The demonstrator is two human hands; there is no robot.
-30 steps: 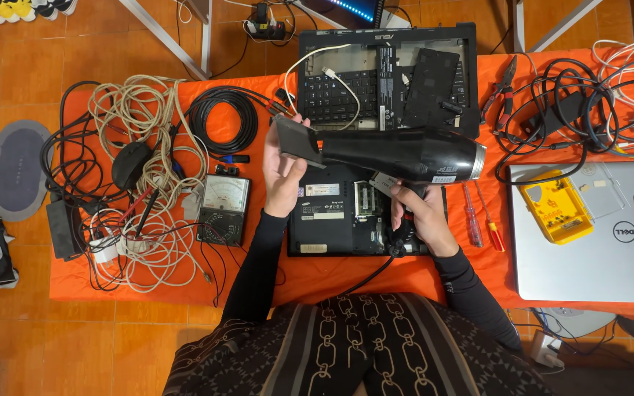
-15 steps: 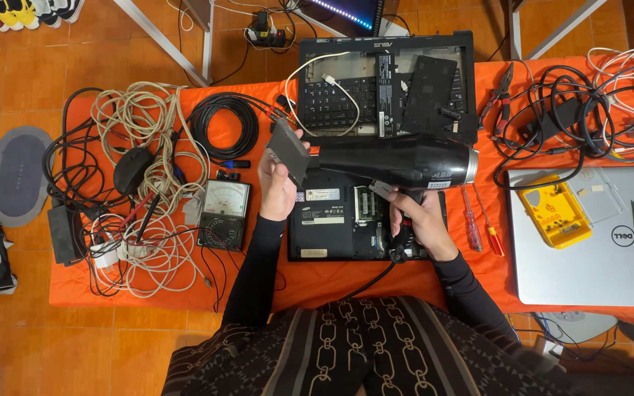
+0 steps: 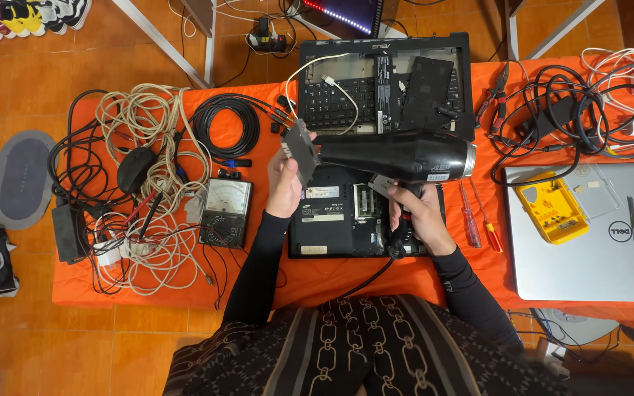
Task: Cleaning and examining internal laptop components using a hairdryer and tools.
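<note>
Above the middle of the worktop, a flat grey drive-like module point(image 3: 301, 152) is held up on edge in the left hand point(image 3: 285, 182), whose grip is closed around its lower end; just beside it, the nozzle of a black hair dryer point(image 3: 398, 155) points at the module. The right hand point(image 3: 418, 217) has its grip wrapped shut around the dryer's handle, the cord trailing down toward the near edge. Judging by this, the module is already out of the machine and is being blown at; whether the dryer runs cannot be told, and nothing shows it refitted. Under both hands lies a black laptop base point(image 3: 332, 220), bottom up, with part of its inside exposed. Beyond it, toward the far edge, sits an opened laptop point(image 3: 383, 81) with its keyboard bared. Two screwdrivers point(image 3: 477, 224) lie right of the base, a yellow box point(image 3: 552, 209) on a silver laptop point(image 3: 588, 242) at the right edge, an analogue meter point(image 3: 225, 211) and tangled cables point(image 3: 141, 183) to the left
</note>
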